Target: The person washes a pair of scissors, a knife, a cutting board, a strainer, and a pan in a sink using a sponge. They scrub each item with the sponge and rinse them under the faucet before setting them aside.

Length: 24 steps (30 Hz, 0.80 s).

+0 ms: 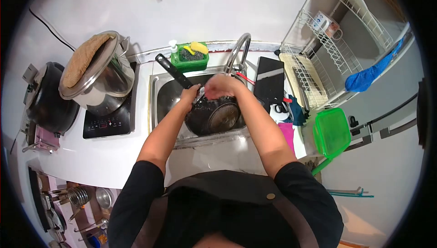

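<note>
A black frying pan point(214, 119) is tilted in the steel sink point(153, 107), its round underside facing up toward me. Its long black handle point(170, 68) points up and to the left, past the sink's back edge. My left hand point(191, 94) is closed around the pan where the handle meets the body. Over the pan's far side, under the curved faucet point(241, 50), my right hand point(222, 86) is bent at the wrist. Motion smears its fingers, and I cannot tell whether they hold anything.
Behind the sink stands a green caddy point(200, 62) with a yellow sponge point(199, 47). A black cutting board point(269, 79) and scissors point(281, 107) lie to the right, near a wire rack point(314, 72) and a green-lidded container point(332, 132). Leftward, a steel pot point(102, 81) sits on an induction cooker point(109, 122).
</note>
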Tool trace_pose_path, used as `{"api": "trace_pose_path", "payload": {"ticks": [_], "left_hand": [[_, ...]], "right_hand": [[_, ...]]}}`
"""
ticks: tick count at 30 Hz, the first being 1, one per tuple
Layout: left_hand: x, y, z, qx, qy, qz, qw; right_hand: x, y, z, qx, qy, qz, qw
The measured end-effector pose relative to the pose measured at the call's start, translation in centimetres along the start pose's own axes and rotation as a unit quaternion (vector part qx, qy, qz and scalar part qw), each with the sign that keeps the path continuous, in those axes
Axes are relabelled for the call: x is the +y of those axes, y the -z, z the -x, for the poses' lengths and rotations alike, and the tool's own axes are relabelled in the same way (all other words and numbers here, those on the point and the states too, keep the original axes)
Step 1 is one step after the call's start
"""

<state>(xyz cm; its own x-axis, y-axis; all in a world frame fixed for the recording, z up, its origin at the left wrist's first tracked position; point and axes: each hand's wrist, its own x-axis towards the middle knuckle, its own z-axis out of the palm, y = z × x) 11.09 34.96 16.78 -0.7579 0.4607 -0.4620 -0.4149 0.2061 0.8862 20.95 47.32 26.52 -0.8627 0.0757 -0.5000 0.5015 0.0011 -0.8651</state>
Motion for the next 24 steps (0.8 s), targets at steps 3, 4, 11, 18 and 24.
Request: {"api": "trace_pose_path", "payload": {"ticks": [3, 4, 11, 18, 24], "left_hand": [[-1.1, -1.5, -0.4, -0.108, -0.061, 0.089, 0.988], [-1.2, -1.6, 0.0, -0.166, -0.100, 0.174, 0.965], [4.9, 1.3, 1.5, -0.288, -0.013, 0.227, 0.930], [11.4, 3.6, 1.5, -0.160, -0.135, 0.304, 0.929], [6.0, 0.7, 0.6, -0.181, -0.161, 0.287, 0.927]], "right_hand": [[-1.1, -1.0, -0.5, -0.031, 0.058, -0.023, 0.998], [-0.8, -0.6, -0.6, 0.038, 0.090, -0.070, 0.993], [-0.1, -0.6, -2.4, 0.105, 0.145, -0.305, 0.935], [0.1, -2.4, -4.4, 0.216, 0.089, -0.520, 0.822], [1.3, -0.5, -5.5, 0.011, 0.152, -0.439, 0.885]]}}
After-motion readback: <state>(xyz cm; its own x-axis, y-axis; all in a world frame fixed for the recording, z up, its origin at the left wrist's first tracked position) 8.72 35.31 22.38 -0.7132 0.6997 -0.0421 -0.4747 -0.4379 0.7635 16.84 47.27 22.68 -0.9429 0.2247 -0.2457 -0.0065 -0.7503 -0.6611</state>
